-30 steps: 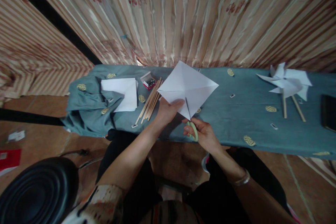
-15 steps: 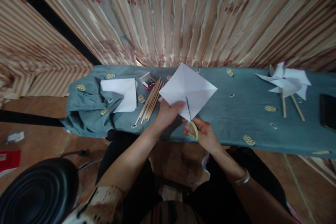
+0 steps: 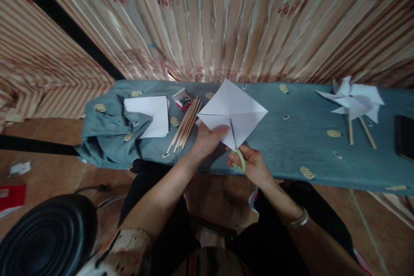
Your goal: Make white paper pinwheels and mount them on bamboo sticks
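Observation:
A square of white paper (image 3: 242, 105), creased along its diagonals, is held up over the bench with one corner toward me. My left hand (image 3: 208, 138) pinches its lower left side, thumb on top and the other fingers hidden beneath. Scissors with pale green handles (image 3: 240, 161) are in my right hand (image 3: 252, 161), fingers closed around the loops. One dark blade lies over the paper, pointing from the near corner toward the middle. A slit shows at the paper's left corner, along the crease.
Wooden sticks (image 3: 186, 125) lie left of the paper, beside an opened small box of pins (image 3: 183, 100). Farther left is a stack of white paper (image 3: 158, 116). Paper pinwheels (image 3: 354, 101) on sticks and a dark phone-like object (image 3: 404, 138) lie at right on the blue cloth (image 3: 284, 146).
Hardly anything differs. The paper and both hands have shifted very slightly, with the scissors still at the near corner.

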The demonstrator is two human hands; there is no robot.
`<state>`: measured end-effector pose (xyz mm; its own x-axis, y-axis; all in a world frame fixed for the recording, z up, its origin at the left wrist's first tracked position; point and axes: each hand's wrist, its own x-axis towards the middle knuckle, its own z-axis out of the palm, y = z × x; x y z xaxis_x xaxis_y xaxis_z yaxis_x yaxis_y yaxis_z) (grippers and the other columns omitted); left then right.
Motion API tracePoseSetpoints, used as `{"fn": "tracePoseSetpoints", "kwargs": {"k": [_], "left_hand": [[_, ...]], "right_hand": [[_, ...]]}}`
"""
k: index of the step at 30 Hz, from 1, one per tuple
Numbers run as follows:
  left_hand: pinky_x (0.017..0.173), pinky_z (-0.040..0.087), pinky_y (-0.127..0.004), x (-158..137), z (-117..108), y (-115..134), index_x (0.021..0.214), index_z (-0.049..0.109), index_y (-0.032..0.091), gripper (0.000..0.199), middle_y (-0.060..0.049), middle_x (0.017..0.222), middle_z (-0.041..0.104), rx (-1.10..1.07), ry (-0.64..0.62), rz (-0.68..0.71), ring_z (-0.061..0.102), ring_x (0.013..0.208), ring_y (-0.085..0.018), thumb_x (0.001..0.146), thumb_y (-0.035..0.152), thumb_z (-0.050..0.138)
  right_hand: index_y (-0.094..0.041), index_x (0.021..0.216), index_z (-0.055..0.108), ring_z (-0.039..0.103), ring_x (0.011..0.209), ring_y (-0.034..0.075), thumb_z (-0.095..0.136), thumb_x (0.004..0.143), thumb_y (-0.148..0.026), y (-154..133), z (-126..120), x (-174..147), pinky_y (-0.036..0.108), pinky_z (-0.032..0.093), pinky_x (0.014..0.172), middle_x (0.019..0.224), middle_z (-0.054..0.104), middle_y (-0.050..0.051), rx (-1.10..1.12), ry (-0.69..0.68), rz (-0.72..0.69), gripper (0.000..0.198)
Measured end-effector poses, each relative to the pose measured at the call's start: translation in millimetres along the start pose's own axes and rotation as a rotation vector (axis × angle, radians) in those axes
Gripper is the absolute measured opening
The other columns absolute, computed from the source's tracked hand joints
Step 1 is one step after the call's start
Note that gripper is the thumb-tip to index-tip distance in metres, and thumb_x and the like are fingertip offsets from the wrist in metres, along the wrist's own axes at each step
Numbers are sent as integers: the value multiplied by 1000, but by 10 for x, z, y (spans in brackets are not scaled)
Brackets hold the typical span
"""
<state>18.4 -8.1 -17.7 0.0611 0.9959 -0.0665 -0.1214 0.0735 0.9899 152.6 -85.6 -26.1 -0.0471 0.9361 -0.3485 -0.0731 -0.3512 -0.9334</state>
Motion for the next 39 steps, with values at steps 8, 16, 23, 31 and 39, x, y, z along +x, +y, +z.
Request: {"fn": "tracePoseSetpoints", "kwargs": {"k": [8, 16, 23, 31, 39], "left_hand": [[67, 53, -30, -9, -7, -5, 79, 63, 18, 19, -5, 75, 70, 9, -10, -27, 65, 74, -20, 64, 25, 71], [67, 51, -31, -19, 2, 28, 79, 64, 18, 20, -4, 77, 69, -23, 12, -48, 62, 71, -19, 61, 25, 72], [73, 52, -34, -16, 3, 6, 84, 66, 17, 26, -6, 84, 70, -32, 5, -46, 63, 77, -21, 61, 27, 72], [78, 53, -35, 43, -75, 98, 87, 66, 17, 31, -6, 84, 71, -45, 69, -16, 67, 82, -22, 59, 25, 76], [85, 55, -38, 266, -319, 80, 91, 68, 15, 39, -7, 89, 73, -81, 187, 52, 69, 89, -25, 57, 29, 81]], "right_hand": [[-18, 87, 74, 54, 51, 12, 80, 63, -62, 24, -19, 0, 26, 46, 50, 59, 65, 0, -52, -13, -35, 50], [-19, 76, 73, 53, 49, 12, 85, 56, -57, -15, -1, -6, 25, 43, 48, 55, 64, -1, 3, 20, -2, 45], [-18, 75, 72, 52, 48, 11, 86, 55, -57, -9, 5, 1, 24, 41, 47, 53, 62, -2, 22, 23, 6, 45], [-18, 93, 71, 59, 58, 13, 75, 71, -64, -42, -66, -46, 25, 48, 56, 65, 67, 2, -63, -175, -24, 52], [-18, 100, 70, 65, 69, 15, 74, 73, -66, -90, -368, -142, 28, 51, 63, 84, 75, 7, -133, -348, 55, 55]]}}
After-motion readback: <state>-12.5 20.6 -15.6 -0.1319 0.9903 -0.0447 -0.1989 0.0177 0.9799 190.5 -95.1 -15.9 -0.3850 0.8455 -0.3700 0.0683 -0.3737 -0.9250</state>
